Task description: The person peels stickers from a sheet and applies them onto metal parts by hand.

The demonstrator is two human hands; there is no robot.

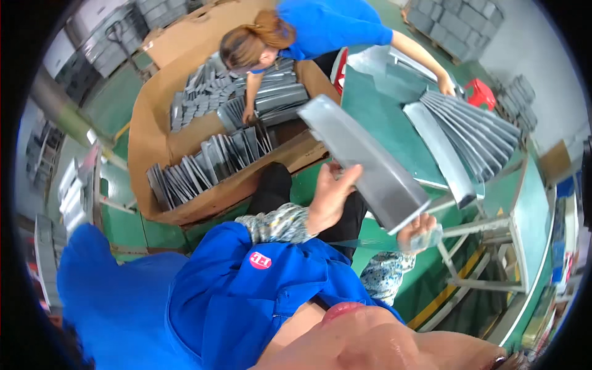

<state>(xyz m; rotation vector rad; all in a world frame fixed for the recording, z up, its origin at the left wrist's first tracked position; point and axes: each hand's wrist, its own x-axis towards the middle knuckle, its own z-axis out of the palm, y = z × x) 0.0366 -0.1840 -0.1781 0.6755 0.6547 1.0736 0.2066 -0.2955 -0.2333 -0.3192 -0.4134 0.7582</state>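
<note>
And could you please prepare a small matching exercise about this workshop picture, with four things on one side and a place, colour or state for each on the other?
Things
1. Cardboard box
2. Fanned stack of grey pieces
3. Camera wearer's left hand
4. Co-worker's shirt

Places, colours, states
A. lying on the green table
B. blue
C. holding a long grey panel
D. brown, with rows of grey parts inside

Right pairs: 1-D, 2-A, 3-C, 4-B
</note>
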